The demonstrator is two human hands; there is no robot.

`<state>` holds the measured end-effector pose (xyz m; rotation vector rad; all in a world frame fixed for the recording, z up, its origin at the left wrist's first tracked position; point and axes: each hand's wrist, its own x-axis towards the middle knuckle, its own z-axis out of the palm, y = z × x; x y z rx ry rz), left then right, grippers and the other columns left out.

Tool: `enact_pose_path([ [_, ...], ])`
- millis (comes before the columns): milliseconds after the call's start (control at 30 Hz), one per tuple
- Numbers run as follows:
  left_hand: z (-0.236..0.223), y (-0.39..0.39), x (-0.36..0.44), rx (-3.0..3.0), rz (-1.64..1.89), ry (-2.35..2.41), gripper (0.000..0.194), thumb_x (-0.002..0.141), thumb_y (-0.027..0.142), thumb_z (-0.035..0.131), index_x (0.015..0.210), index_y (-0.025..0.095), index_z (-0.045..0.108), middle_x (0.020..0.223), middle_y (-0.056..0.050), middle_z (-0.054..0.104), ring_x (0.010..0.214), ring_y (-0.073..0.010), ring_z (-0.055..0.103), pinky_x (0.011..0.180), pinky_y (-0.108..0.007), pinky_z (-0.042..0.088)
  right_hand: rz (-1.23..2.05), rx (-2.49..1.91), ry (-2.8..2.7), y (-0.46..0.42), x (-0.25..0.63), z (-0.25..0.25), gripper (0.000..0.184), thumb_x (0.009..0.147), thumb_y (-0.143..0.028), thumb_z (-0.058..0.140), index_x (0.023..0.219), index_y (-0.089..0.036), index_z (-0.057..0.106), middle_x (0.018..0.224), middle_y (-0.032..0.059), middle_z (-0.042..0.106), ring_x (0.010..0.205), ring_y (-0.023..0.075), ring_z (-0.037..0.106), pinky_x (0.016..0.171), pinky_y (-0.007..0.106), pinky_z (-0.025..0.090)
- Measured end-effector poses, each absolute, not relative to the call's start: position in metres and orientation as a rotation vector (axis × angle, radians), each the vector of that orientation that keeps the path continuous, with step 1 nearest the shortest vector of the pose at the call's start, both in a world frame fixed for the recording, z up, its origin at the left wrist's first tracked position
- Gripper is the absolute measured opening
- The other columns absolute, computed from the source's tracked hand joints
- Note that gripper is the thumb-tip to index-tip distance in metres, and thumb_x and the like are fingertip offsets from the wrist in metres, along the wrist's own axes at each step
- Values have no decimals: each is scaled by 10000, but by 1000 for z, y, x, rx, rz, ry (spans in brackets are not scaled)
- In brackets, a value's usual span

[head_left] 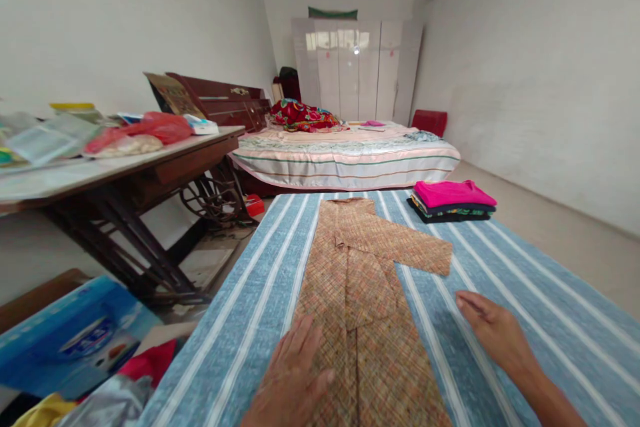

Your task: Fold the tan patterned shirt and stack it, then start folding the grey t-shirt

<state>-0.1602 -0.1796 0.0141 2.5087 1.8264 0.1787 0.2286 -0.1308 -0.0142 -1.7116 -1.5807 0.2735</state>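
A tan-brown checked long garment [373,293], with sleeves, lies spread lengthwise on a blue-and-white striped cloth [260,273]. One sleeve [420,250] sticks out to the right, and its left edge runs straight, as if folded inward. My left hand [295,367] rests flat with fingers stretched on the garment's lower left side. To the right of the garment, my right hand [493,333] hovers over the striped cloth, its fingers curled together and apart from the sleeve. Nothing shows in it.
A stack of folded clothes [453,201], pink on top, sits at the far right of the striped cloth. Beyond is a bed [350,163]. At left stand a sewing-machine table [200,147] loaded with bags, and a blue carton [80,340] with clothes beside it.
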Motion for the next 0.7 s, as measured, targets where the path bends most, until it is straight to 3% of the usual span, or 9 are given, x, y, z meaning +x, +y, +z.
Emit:
enact_pose_path([
  [133, 45, -113, -149, 2425, 174, 1825, 556, 838, 354, 461, 1339, 112, 459, 1437, -131, 398, 1334, -243, 354, 1087, -379, 339, 89, -2123, -1601, -68, 261, -14, 484, 868, -401, 371, 1121, -78, 626, 1052, 172, 663, 980, 294, 622, 816, 380, 487],
  [233, 62, -50, -133, 2431, 247, 1746, 491, 840, 297, 444, 1298, 131, 499, 1401, -111, 458, 1297, -217, 415, 1088, -361, 330, -80, -2305, -1664, -31, 265, -12, 520, 878, -428, 365, 1124, -38, 606, 1047, 212, 627, 1029, 337, 566, 841, 420, 444],
  [367, 70, 37, -110, 2298, 401, 1802, 368, 823, 221, 473, 1163, 192, 610, 1255, -48, 608, 1209, -181, 509, 1053, -306, 355, -37, -2436, -1639, 0, 255, -14, 560, 859, -556, 353, 966, -95, 653, 1010, 186, 612, 1046, 355, 525, 824, 459, 438],
  [433, 69, 77, -101, 2226, 423, 1886, 351, 830, 172, 446, 1126, 170, 634, 1204, -71, 638, 1149, -189, 554, 1020, -306, 381, -3, -2436, -1620, 11, 251, -19, 556, 849, -581, 354, 936, -118, 649, 1010, 169, 611, 1058, 352, 518, 834, 483, 432],
  [567, 60, 139, -88, 2051, 473, 2027, 319, 840, 113, 421, 1033, 149, 673, 1076, -89, 689, 1054, -194, 601, 935, -289, 431, -13, -2357, -1617, 25, 251, -35, 444, 840, -492, 382, 909, -132, 633, 1012, 155, 624, 1019, 327, 549, 829, 471, 434],
  [700, 45, 175, -80, 1879, 514, 2063, 211, 889, 225, 486, 986, 133, 648, 945, -73, 687, 908, -176, 634, 823, -321, 493, 55, -2115, -1542, 29, 253, -46, 359, 781, -407, 411, 886, -150, 640, 991, 141, 653, 914, 294, 597, 789, 400, 448],
])
